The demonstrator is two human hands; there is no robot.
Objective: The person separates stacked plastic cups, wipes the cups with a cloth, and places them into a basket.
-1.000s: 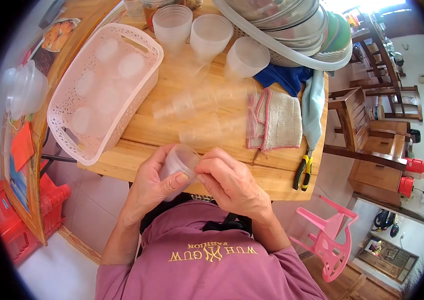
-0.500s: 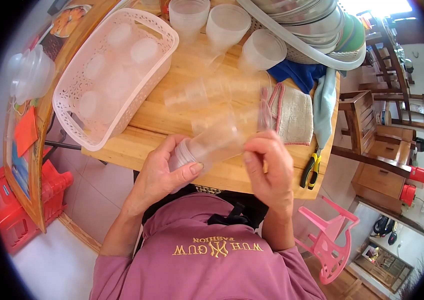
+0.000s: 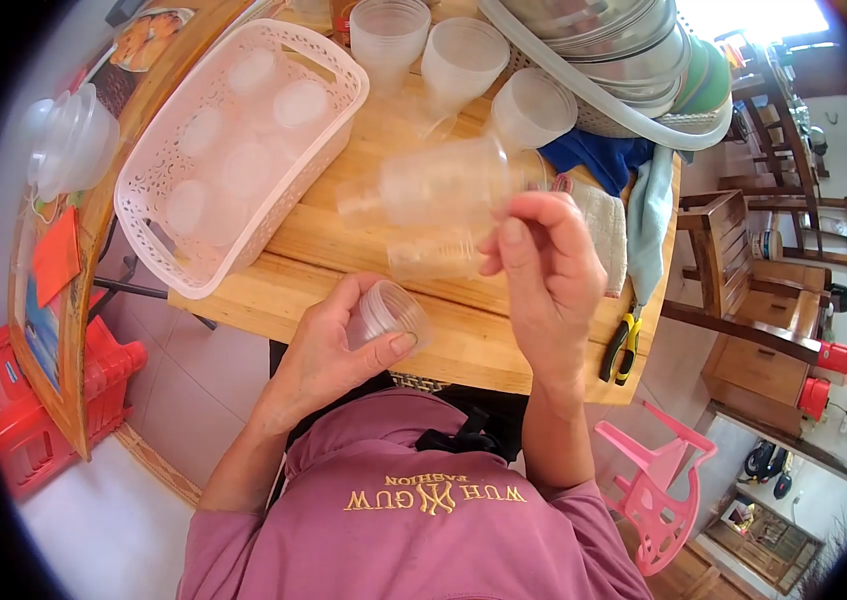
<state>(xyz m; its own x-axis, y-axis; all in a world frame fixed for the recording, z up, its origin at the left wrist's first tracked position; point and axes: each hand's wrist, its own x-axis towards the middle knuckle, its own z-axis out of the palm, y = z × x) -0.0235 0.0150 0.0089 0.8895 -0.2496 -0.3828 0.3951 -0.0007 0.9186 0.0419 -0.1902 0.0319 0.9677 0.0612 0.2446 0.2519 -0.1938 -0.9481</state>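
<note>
My left hand (image 3: 329,335) is wrapped round a small stack of clear plastic cups (image 3: 389,315) at the table's near edge. Raised to the right, my right hand (image 3: 549,260) has its fingers curled at the rim of a clear cup (image 3: 454,180), held sideways above the wood. Beneath and beside it, more clear cups (image 3: 434,253) lie on their sides on the table (image 3: 304,260). A pink basket (image 3: 289,200) at the left holds several cups. Three upright cup stacks, one of them in the middle (image 3: 464,60), line the back.
Metal bowls (image 3: 609,50) fill a large basket at the back right. Blue cloth (image 3: 594,155), a beige cloth (image 3: 599,235) and yellow-black pliers (image 3: 622,348) lie at the right. A pink plastic chair (image 3: 664,490) stands on the floor beyond.
My right hand has drawn a cup out of the stack and moved away to the upper right with it. My left hand has stayed round the stack. The view has shifted slightly.
</note>
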